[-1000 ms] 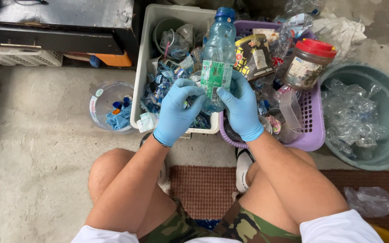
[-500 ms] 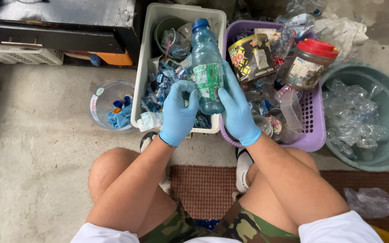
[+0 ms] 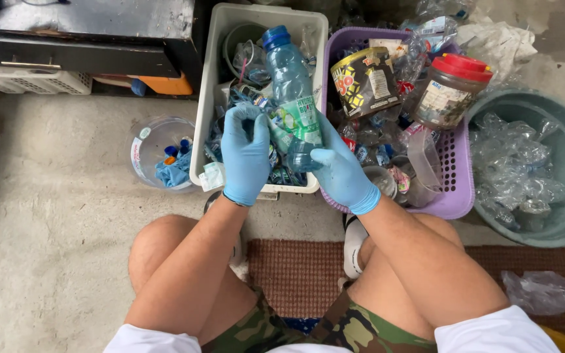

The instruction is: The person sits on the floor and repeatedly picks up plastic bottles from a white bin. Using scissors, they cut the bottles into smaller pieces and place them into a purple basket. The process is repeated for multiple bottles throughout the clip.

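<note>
Bottle: your clear blue plastic bottle [image 3: 293,98] with blue cap sits above the white bin [image 3: 212,85].
Right hand [image 3: 341,173]: you clasp its lower body.
Left hand [image 3: 246,153]: your fingers pinch its label [image 3: 299,121].

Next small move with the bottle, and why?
Probably peel the label further off the plastic bottle: the left hand pinches at its edge, the right hand grips the base, and the white bin beneath already holds stripped labels.
</note>
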